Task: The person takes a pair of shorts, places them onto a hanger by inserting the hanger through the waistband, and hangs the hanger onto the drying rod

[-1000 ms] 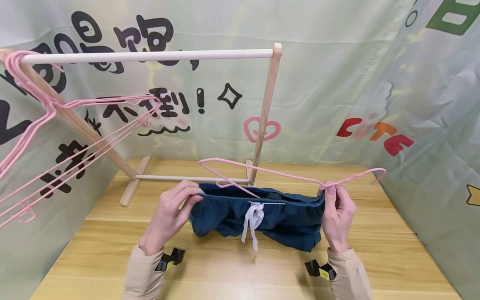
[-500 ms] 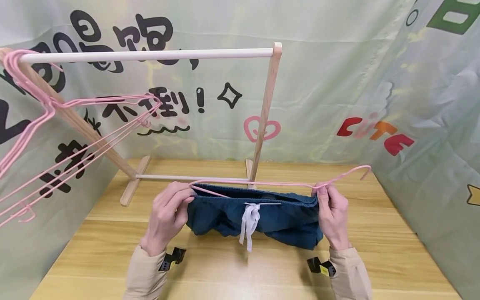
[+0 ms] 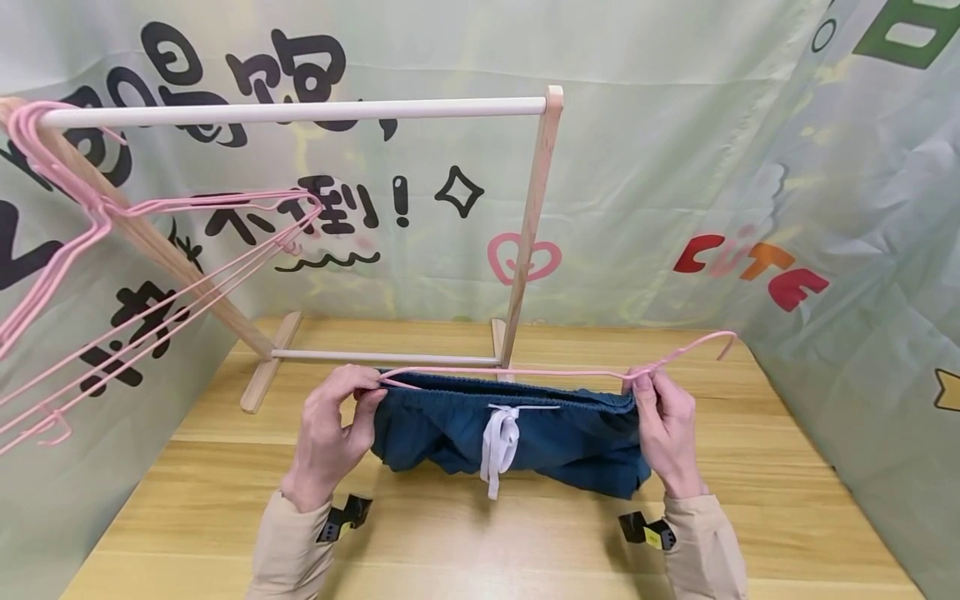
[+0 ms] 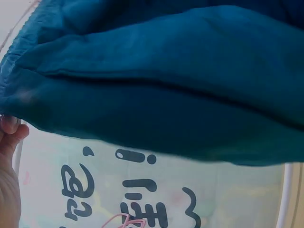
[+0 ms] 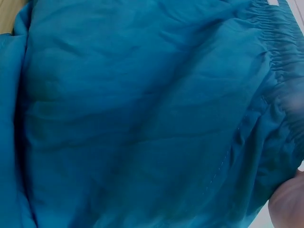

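Observation:
A pair of dark blue drawstring shorts is held up over the table, elastic waist toward the top and a white drawstring bow at the front. My left hand pinches the left corner of the waistband. At the right corner, my right hand pinches the waistband together with the neck of a pink hanger. The hanger lies along the waist opening, its far end by my left fingertips and partly hidden inside; its hook points right. Blue cloth fills much of the left wrist view, and creased cloth nearly all of the right.
Behind the shorts stands a wooden clothes rack with a white top rail. Several pink hangers hang at the rail's left end. A wood-grain table lies below, with printed cloth walls around.
The hanger has swung down and left, its far end now at the left corner of the waist opening. My right hand has shifted slightly left; both hands keep their hold.

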### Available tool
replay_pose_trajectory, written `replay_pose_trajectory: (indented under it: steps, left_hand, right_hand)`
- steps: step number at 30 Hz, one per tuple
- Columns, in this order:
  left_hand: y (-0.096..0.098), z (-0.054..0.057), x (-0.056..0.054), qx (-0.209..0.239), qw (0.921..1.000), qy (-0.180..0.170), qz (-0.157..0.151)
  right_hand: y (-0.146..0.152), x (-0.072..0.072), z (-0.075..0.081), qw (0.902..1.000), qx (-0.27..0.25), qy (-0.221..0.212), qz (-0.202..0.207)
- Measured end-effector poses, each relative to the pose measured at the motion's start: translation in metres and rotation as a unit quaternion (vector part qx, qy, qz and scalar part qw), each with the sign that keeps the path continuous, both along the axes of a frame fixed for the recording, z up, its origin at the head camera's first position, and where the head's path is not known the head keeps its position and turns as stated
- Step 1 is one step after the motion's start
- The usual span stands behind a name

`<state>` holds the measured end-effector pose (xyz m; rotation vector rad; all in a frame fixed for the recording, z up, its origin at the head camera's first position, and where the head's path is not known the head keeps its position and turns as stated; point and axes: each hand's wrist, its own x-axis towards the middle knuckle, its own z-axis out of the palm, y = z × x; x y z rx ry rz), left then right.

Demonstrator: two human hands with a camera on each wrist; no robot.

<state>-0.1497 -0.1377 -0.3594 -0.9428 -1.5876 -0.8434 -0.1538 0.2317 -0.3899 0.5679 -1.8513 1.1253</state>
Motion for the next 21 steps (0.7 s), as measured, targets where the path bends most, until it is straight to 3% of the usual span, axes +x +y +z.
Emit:
replay_pose_trajectory:
  steps: [3, 8, 17, 21]
  left_hand:
    - [0.0, 0.002, 0.002, -0.001, 0.9999, -0.011, -0.01]
    - [0.0, 0.006, 0.003, -0.028, 0.9992, 0.027, 0.008]
    - [0.0, 0.011, 0.006, -0.055, 0.997, 0.053, -0.005]
    - [-0.002, 0.011, 0.007, -0.077, 0.9962, 0.042, -0.005]
  right_hand:
    - [0.0, 0.0, 0.0, 0.9999, 0.001, -0.004, 0.009]
    - [0.001, 0.0, 0.0, 0.9999, 0.012, 0.004, 0.01]
    - [0.004, 0.002, 0.003, 0.9995, 0.029, -0.001, -0.008]
    - [0.005, 0.003, 0.004, 0.9995, 0.03, -0.004, -0.012]
